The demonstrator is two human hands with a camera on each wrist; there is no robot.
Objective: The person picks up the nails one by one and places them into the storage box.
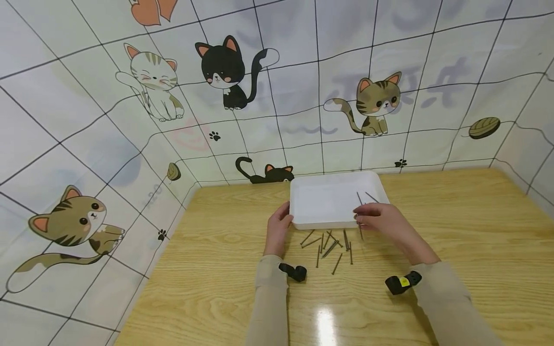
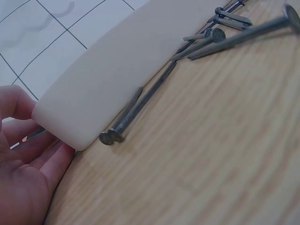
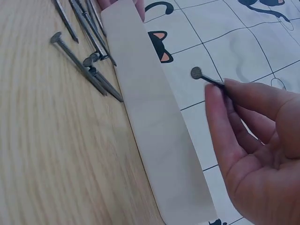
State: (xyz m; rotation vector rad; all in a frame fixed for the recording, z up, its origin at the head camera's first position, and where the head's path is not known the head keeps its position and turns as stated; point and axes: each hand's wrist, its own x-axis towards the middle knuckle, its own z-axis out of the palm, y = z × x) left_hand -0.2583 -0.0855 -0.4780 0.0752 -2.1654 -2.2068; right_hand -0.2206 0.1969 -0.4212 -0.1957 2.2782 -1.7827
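The right hand (image 1: 381, 221), above the near right part of the landmark, a shallow white rectangular tray (image 1: 324, 197), pinches a slender dark grey metal nail (image 3: 207, 78) between thumb and fingertips. The nail's flat round head projects beyond the fingers, over the tray's near wall and toward the person; the fingers hide its point. In the head view its long axis runs roughly from the tray's near side toward its far side. The left hand (image 1: 279, 230) grips the tray's near left corner, thumb at the rim and the other fingers curled about the wall.

Inside the tray, just beyond the right hand, two thin nails (image 1: 371, 197) lie at differing slants, partly covered by that hand.

Along the tray's near wall, a loose scatter of grey nails (image 1: 337, 264) lies flat. Several overlap; many have their heads toward the person and their points toward the tray, with axes variously slanted. The leftmost pair has heads side by side and shafts diverging slightly.

Beneath the tray extends a pale wood-grain table (image 1: 207, 288). Nearer the person than the tray are two beige sleeves (image 1: 272, 307) bearing black wrist cameras (image 1: 298, 273). Beyond the tray rises a white, grid-lined wall covering (image 1: 298, 96) printed with cartoon cats (image 1: 225, 69).
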